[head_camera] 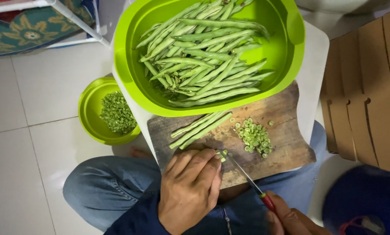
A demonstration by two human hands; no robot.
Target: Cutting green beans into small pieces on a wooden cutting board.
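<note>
A small bunch of green beans (198, 129) is laid across the left part of a worn wooden cutting board (286, 113), its cut ends pinned near the board's near edge under the curled fingers of the left hand (190, 187), which is pressed down over them. A thin-bladed knife (243, 172) with a red handle is gripped in the right hand (290, 217), closed around the handle at the lower edge of the view, the blade tip set just beside the left fingertips. A pile of sliced bean rounds (255, 137) is gathered toward the board's right side. Whole beans are heaped in a large lime-green tub (290, 48) overlapping the board's far edge, and chopped pieces are held in a smaller green bowl (88, 113) on the tiled floor (25, 165) beyond the left edge. The beans are judged light, slender and fairly stiff, likely to snap rather than bend, and apt to roll; they are best held bunched close to the cutting end.
</note>
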